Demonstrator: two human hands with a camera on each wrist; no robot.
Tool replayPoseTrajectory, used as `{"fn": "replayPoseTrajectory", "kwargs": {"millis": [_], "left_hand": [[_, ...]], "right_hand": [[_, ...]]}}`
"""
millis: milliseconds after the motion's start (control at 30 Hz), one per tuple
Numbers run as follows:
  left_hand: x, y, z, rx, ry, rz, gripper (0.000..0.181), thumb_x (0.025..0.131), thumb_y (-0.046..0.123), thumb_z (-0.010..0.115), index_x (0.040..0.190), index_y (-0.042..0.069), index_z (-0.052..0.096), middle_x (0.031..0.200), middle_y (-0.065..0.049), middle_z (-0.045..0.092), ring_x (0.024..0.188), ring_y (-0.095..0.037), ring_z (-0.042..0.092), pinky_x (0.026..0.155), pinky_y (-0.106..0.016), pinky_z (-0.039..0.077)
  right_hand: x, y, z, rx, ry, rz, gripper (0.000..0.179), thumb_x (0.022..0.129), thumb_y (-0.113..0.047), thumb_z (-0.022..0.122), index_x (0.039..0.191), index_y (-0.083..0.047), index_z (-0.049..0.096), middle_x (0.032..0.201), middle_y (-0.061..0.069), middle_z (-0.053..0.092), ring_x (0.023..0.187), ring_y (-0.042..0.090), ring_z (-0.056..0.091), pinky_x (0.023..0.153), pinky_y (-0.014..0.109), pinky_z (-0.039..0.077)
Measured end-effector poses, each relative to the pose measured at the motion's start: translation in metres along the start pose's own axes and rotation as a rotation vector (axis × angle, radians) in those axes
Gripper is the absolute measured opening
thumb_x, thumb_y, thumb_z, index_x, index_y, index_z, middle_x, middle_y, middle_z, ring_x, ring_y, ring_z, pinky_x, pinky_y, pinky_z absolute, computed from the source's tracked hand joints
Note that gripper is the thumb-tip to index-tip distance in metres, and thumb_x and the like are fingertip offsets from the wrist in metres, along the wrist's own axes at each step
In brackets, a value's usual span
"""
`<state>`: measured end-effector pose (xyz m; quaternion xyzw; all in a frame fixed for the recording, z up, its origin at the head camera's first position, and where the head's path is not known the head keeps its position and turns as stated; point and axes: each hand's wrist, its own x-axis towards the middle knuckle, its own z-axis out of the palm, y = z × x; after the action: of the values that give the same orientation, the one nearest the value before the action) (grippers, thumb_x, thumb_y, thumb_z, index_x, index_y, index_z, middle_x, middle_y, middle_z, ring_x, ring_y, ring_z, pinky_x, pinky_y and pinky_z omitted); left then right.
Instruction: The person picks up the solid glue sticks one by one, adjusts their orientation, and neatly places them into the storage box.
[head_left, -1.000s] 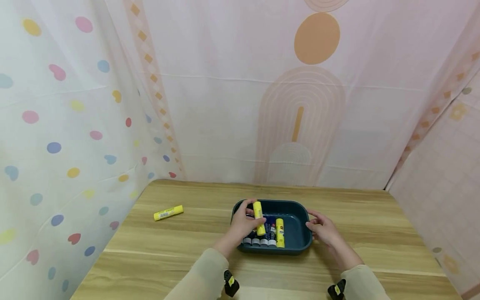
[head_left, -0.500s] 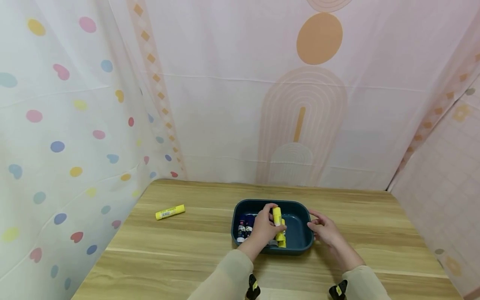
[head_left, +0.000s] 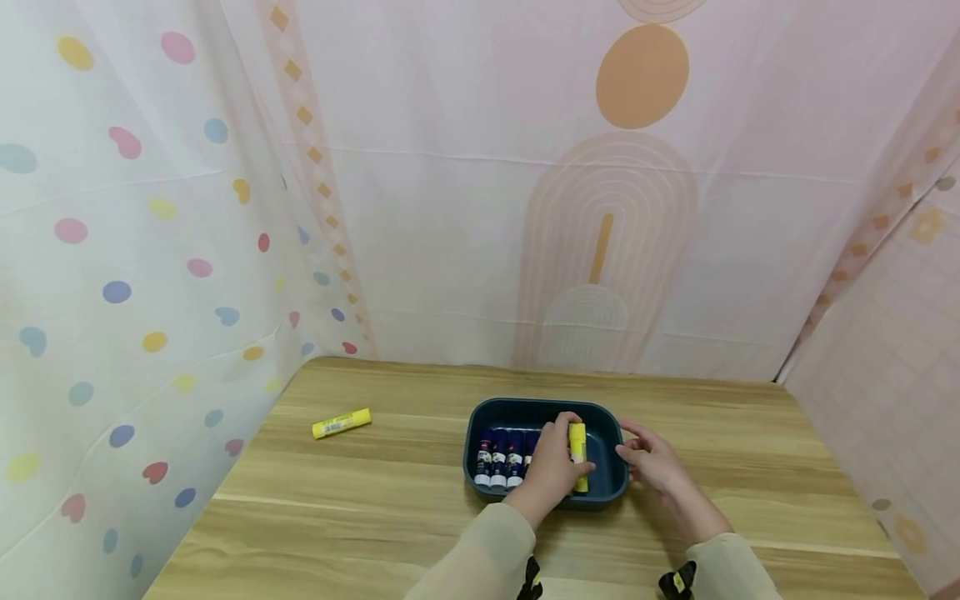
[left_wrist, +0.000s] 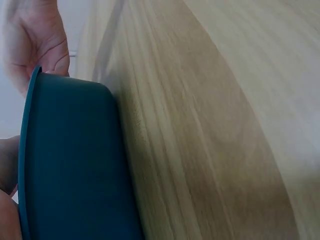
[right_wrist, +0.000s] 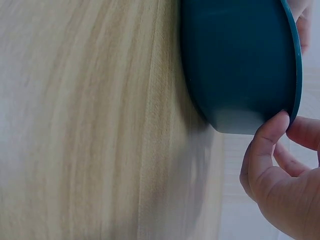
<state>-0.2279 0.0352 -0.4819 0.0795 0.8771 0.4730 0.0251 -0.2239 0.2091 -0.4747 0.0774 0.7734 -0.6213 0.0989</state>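
In the head view a dark teal plastic box (head_left: 592, 502) sits on the table. My left hand (head_left: 551, 467) reaches inside it, gripping a yellow glue stick (head_left: 578, 442) between thumb and fingers, low in the right half. Several dark blue glue sticks (head_left: 498, 460) with white ends lie in a row in the left half; the left hand covers part of the row. My right hand (head_left: 660, 468) holds the box's right end; in the right wrist view its fingers (right_wrist: 272, 131) pinch the rim. Another yellow glue stick (head_left: 342, 423) lies on the table at the left.
The wooden table (head_left: 360, 508) stretches out on both sides of the box. Behind it hangs a pale patterned curtain (head_left: 435, 250), and a dotted curtain (head_left: 150, 292) closes off the left side. The box wall (left_wrist: 75, 150) takes up much of the left wrist view.
My left hand has carried the yellow glue stick rightward across the box and down into it, uncovering blue glue sticks on the left. The right hand has stayed at the box's right end.
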Motion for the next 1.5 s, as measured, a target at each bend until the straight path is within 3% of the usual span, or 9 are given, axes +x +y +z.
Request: {"fn": "replayPoseTrajectory", "kwargs": {"millis": [200,467,833,1200,1367,1500], "left_hand": [[0.001,0.005,0.007,0.127,-0.007,-0.002,0.063,0.074,0.015,0.081,0.125,0.025,0.045,0.109,-0.005,0.052,0.090,-0.018,0.056,0.083,-0.039,0.054],[0.003,0.005,0.013,0.469,0.059,0.051,0.063,0.072,0.033,0.081,0.126,0.025,0.050,0.115,-0.003,0.059,0.100,-0.020,0.051,0.087,-0.039,0.047],[0.006,0.006,0.016,0.684,0.070,0.045,0.063,0.069,0.048,0.079,0.123,0.018,0.062,0.111,-0.005,0.052,0.099,-0.021,0.046,0.082,-0.038,0.047],[0.006,0.007,0.015,0.684,0.047,0.043,0.060,0.072,0.049,0.077,0.122,0.018,0.064,0.109,-0.005,0.051,0.097,-0.020,0.045,0.083,-0.037,0.047],[0.005,0.005,0.011,0.573,0.073,0.073,0.058,0.074,0.043,0.078,0.125,0.019,0.061,0.110,-0.004,0.052,0.097,-0.019,0.046,0.082,-0.037,0.046],[0.005,0.004,-0.001,0.481,0.105,0.112,0.054,0.078,0.038,0.076,0.126,0.021,0.059,0.111,-0.003,0.053,0.097,-0.018,0.047,0.084,-0.037,0.047]], "right_hand": [[0.001,0.001,-0.001,0.005,0.001,0.001,0.049,0.094,-0.006,0.054,0.141,-0.002,0.040,0.092,0.005,0.047,0.068,0.016,0.049,0.060,0.025,0.047],[0.000,0.002,0.000,0.012,0.000,-0.011,0.050,0.094,-0.005,0.054,0.141,-0.001,0.039,0.090,0.004,0.047,0.067,0.015,0.047,0.060,0.026,0.046],[0.001,0.004,0.000,0.033,0.008,-0.032,0.049,0.093,-0.001,0.053,0.140,0.000,0.040,0.088,0.003,0.047,0.070,0.014,0.048,0.058,0.025,0.047],[0.003,0.005,-0.001,0.045,0.002,-0.029,0.049,0.093,-0.002,0.053,0.140,0.000,0.039,0.089,0.003,0.045,0.069,0.014,0.047,0.057,0.025,0.046],[0.003,0.005,0.000,0.048,-0.002,-0.026,0.049,0.094,-0.002,0.052,0.140,0.000,0.039,0.089,0.004,0.046,0.069,0.014,0.048,0.058,0.025,0.047],[0.002,0.005,0.000,0.042,-0.001,-0.020,0.049,0.094,-0.002,0.052,0.141,-0.001,0.039,0.090,0.005,0.046,0.070,0.014,0.048,0.058,0.025,0.047]]}}
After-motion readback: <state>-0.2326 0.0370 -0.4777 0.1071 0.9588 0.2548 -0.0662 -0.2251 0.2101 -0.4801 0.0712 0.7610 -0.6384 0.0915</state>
